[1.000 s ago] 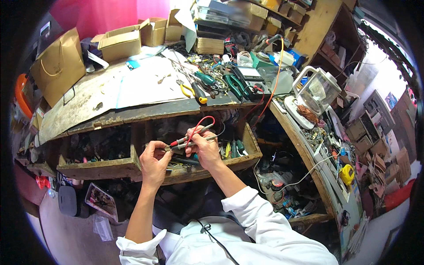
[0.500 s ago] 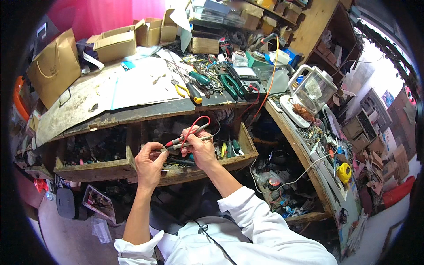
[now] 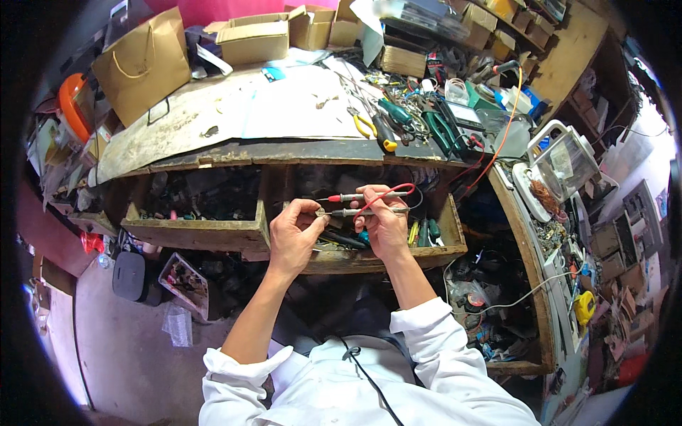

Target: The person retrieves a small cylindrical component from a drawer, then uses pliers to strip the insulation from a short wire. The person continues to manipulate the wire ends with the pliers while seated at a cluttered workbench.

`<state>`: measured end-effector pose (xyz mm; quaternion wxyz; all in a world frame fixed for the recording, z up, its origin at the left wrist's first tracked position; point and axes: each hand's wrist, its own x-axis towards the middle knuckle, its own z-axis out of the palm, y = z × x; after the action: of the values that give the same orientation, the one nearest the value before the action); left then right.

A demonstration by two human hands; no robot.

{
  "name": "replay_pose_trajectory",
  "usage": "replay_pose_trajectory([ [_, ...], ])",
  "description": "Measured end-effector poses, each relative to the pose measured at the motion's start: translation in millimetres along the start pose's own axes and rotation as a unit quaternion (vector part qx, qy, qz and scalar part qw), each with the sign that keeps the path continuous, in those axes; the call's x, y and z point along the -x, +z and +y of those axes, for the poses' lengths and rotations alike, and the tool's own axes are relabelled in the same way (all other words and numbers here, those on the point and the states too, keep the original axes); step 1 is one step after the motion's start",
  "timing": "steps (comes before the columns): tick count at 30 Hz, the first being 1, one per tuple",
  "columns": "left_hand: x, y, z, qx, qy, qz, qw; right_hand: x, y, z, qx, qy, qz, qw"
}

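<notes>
My right hand grips two multimeter probes side by side, a red one above and a black one below. Both tips point left toward my left hand. Between thumb and forefinger, the left hand pinches a small part, too small to name. The black probe's tip is at that part; whether it touches I cannot tell. From the red probe a red lead curls over the right hand. Both hands are above an open wooden drawer with tools inside. A multimeter lies on the bench to the right.
Papers, yellow-handled pliers, green-handled pliers and screwdrivers lie on the cluttered bench. A second open drawer stands left. At right are a glass jug, an orange cable and a yellow tape measure.
The view has shifted, so the bench sits further right in the picture. The probes have turned nearly level and their tips have spread apart. My left hand keeps its pinch on the small part.
</notes>
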<state>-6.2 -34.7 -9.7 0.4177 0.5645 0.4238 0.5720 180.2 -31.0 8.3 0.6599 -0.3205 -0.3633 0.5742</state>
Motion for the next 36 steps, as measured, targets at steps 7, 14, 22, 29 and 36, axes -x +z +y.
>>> replay_pose_trajectory([
  [7,-4,-1,-4,-0.014,-0.013,0.016,1.000,-1,3,1,0.013,-0.018,-0.024,0.999],
  [14,-3,-4,3,-0.063,-0.001,-0.012,0.998,0,5,2,0.058,-0.031,0.001,0.998],
  [22,-2,-1,2,-0.043,-0.006,0.002,0.999,1,4,2,0.077,-0.035,0.002,0.996],
  [29,-3,-3,-9,-0.014,-0.008,0.006,1.000,0,10,3,0.066,-0.020,0.001,0.998],
  [36,-3,-3,-4,-0.032,-0.008,-0.025,0.999,0,4,4,0.059,-0.030,-0.024,0.998],
])
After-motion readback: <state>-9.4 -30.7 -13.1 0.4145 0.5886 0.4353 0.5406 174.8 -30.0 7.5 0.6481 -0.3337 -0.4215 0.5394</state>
